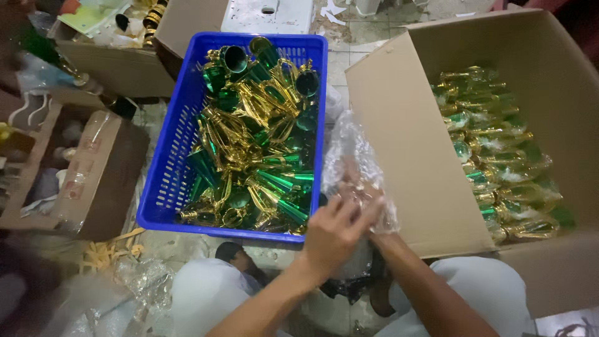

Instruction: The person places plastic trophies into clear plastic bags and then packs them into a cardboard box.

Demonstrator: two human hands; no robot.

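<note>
We take the blue plastic crate [167,181] as our landmark; it is heaped with green and gold trophy cups [253,143]. Just right of its near corner, our left hand [334,234] closes its fingers on a clear plastic bag [352,156]. Our right hand [382,215] sits inside the bag's mouth, wrapped by the film; we cannot tell how its fingers are set. Further right of the crate stands an open cardboard box [405,143] holding bagged trophy cups [499,156] in rows. Left of the crate lies another cardboard box [93,181].
</note>
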